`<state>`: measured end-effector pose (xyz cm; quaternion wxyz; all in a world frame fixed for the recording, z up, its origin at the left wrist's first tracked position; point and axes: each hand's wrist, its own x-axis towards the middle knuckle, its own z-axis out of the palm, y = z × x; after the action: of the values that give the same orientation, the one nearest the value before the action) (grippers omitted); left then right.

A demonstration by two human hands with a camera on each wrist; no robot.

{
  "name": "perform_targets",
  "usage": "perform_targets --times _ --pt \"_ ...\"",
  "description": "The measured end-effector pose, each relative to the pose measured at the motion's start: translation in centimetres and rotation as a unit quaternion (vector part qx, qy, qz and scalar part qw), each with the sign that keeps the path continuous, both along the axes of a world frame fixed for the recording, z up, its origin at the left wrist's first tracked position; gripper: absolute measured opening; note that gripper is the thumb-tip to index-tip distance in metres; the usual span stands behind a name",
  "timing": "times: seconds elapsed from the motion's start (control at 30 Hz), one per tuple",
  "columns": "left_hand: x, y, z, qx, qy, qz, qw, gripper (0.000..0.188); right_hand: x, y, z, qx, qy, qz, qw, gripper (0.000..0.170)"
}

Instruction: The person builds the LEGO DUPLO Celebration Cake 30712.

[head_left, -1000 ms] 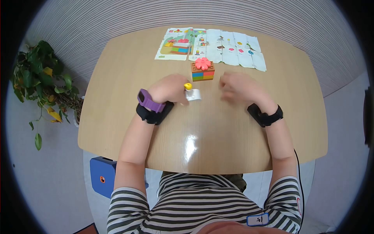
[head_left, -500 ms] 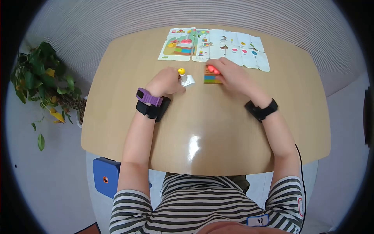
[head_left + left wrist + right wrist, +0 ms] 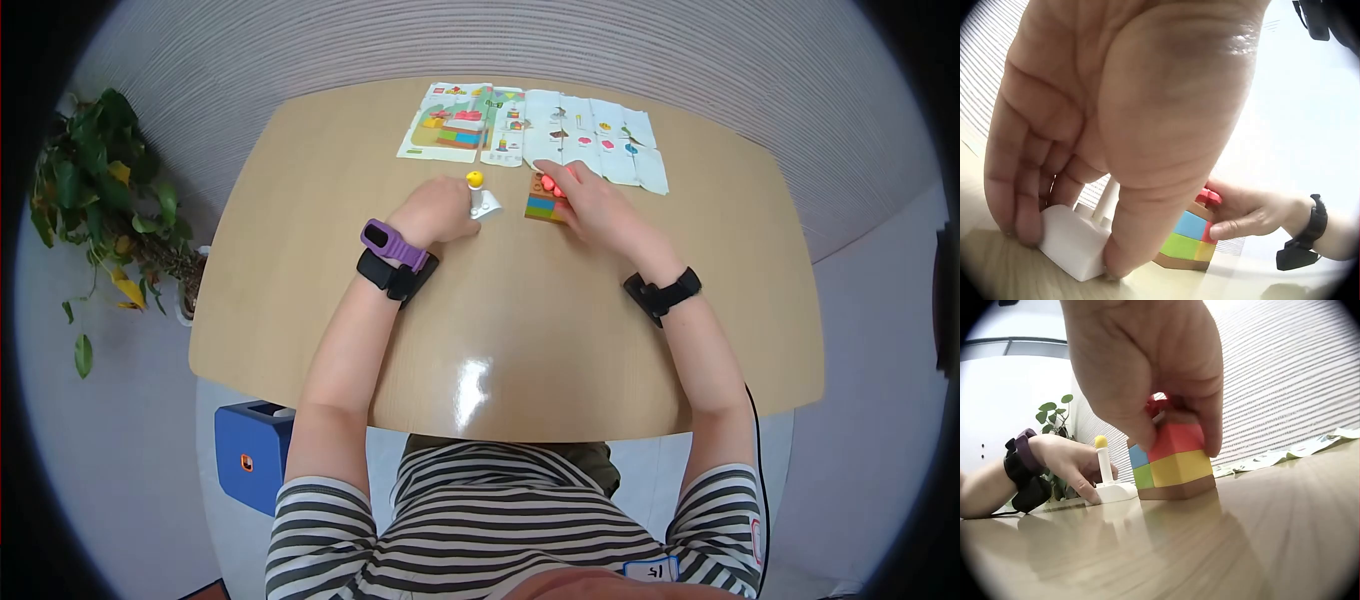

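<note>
My left hand [image 3: 437,212] pinches a white curved toy brick [image 3: 1071,245] between thumb and fingers, low at the tabletop. A white candle piece [image 3: 1105,465] with a yellow tip stands upright on that brick. To its right, my right hand [image 3: 607,212] grips a stack of building bricks [image 3: 1180,467] from above, thumb on one side and fingers on the other. Blue, green, red and yellow bricks make up the stack, between a brown base and a brown top. A red-pink flower piece [image 3: 548,184] sits on top, partly hidden by the right hand.
Behind the bricks, an unfolded instruction sheet [image 3: 545,110] lies along the back of the wooden table [image 3: 540,320]. A leafy plant [image 3: 115,190] stands left of the table, and a blue box [image 3: 250,455] is below its left front edge.
My right hand has come in from the right and taken hold of the brick stack. My left hand has carried the white brick with its candle a little back and left.
</note>
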<state>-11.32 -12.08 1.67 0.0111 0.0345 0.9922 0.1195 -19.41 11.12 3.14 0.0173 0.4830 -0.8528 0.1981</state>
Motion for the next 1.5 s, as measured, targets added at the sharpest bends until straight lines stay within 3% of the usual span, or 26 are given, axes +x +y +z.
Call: perform_targets --times 0.03,0.13,0.2,0.27,0.3,0.33,0.6,0.7,0.8,0.9,1.0,1.13,1.33,1.5 --pt "0.0 0.0 0.1 -0.001 -0.009 0.001 1.0 0.035 0.3 0.2 0.1 -0.008 0.006 0.009 1.0 0.054" --pt "0.9 0.0 1.0 0.004 -0.027 -0.001 1.0 0.04 1.9 2.0 2.1 -0.067 0.175 -0.03 0.982 0.061" --pt "1.6 -0.2 2.1 0.007 -0.041 -0.003 0.999 0.045 5.9 4.9 5.4 -0.071 0.105 0.0 0.992 0.06" --pt "2.8 -1.1 3.1 0.008 -0.075 0.001 0.997 0.051 9.1 9.2 5.8 0.06 0.015 0.079 0.995 0.052" --pt "3.7 -1.6 2.8 -0.038 -0.014 -0.002 0.999 0.054 10.6 10.6 6.1 0.082 -0.078 0.148 0.983 0.046" --pt "4.3 -1.4 3.2 -0.034 -0.027 -0.003 0.999 0.053 12.0 11.6 6.1 0.101 -0.171 0.215 0.956 0.041" --pt "7.7 3.9 3.1 -0.056 -0.168 -0.106 0.978 0.048 17.1 17.3 3.5 0.184 -0.308 0.155 0.921 0.02" --pt "8.3 4.8 1.8 -0.049 -0.166 -0.132 0.976 0.051 18.9 19.2 1.3 0.241 -0.426 0.169 0.855 0.017" --pt "8.1 4.9 1.5 -0.046 -0.165 -0.139 0.975 0.053 21.2 21.4 -4.0 0.29 -0.47 0.147 0.82 0.019" --pt "7.9 4.5 1.1 -0.037 -0.161 -0.144 0.976 0.055 24.7 23.3 -9.9 0.348 -0.36 0.01 0.866 0.023" --pt "7.3 4.2 1.0 -0.026 -0.17 -0.157 0.973 0.056 26.9 23.5 -13.0 0.258 -0.357 -0.122 0.889 0.034" --pt "6.0 4.0 0.5 -0.015 -0.179 -0.166 0.97 0.058 29.6 23.4 -14.4 0.21 -0.296 -0.214 0.907 0.032" --pt "4.6 4.1 0.2 -0.011 -0.193 -0.193 0.962 0.06 30.6 22.9 -16.9 0.082 -0.238 -0.231 0.94 0.036" --pt "4.8 4.0 0.2 -0.01 -0.185 -0.192 0.964 0.059 29.5 22.4 -16.0 0.156 -0.287 -0.258 0.909 0.039"
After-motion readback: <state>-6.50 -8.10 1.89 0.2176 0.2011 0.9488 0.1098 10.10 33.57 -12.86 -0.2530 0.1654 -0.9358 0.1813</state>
